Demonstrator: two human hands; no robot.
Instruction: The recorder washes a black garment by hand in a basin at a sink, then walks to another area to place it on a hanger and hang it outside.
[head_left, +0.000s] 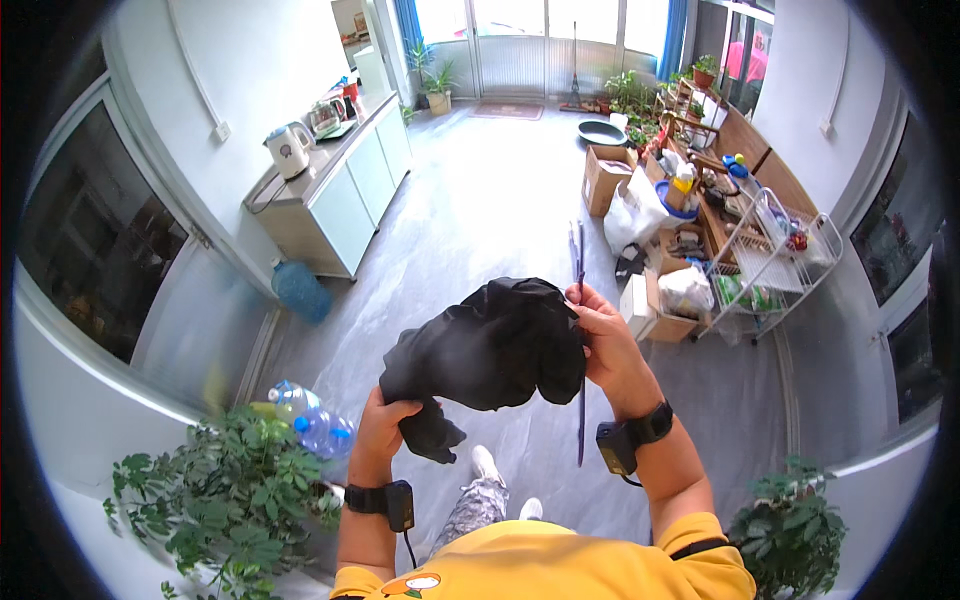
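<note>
A piece of black cloth, perhaps a garment (487, 345), is bunched between my two hands in front of my body. My left hand (386, 424) grips its lower left end, and a short crumpled part hangs beside the fingers. At its upper right edge, my right hand (600, 330) pinches the fabric between thumb and fingers. A thin dark purplish rod or strip (580, 427) runs upright by my right fingers, above and below them; whether it is a hanger cannot be told. The fabric hides some of my right fingertips.
Leafy plants (232, 487) and plastic bottles (322, 431) stand at lower left, another plant (787, 525) at lower right. A counter (337, 187) holds a kettle (289, 150). Cardboard boxes (671, 328), bags and a white wire rack (772, 262) line the right side.
</note>
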